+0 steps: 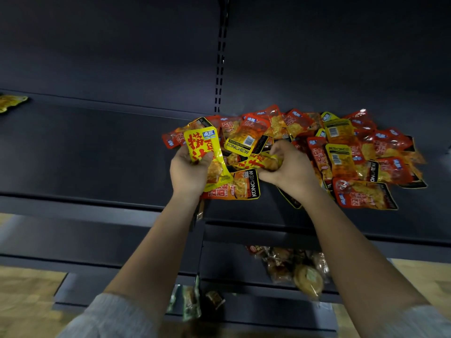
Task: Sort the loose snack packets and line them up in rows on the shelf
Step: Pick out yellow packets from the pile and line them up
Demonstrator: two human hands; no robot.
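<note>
- Your left-hand fingers (206,159) curl round a yellow packet (203,147) with red characters, holding it upright at the left edge of the pile.
- Your right hand (286,165) grips a second yellow packet (258,163), fingers curled tight on it, just above the heap.
- Loose red, orange and yellow snack packets (346,154) lie jumbled on the dark shelf (97,147), right of the slotted upright (219,69).
- One stray packet (12,102) lies far left on that shelf, well apart from the pile.
- Lower shelves hold other wrapped snacks (292,267); details are blurred.
</note>
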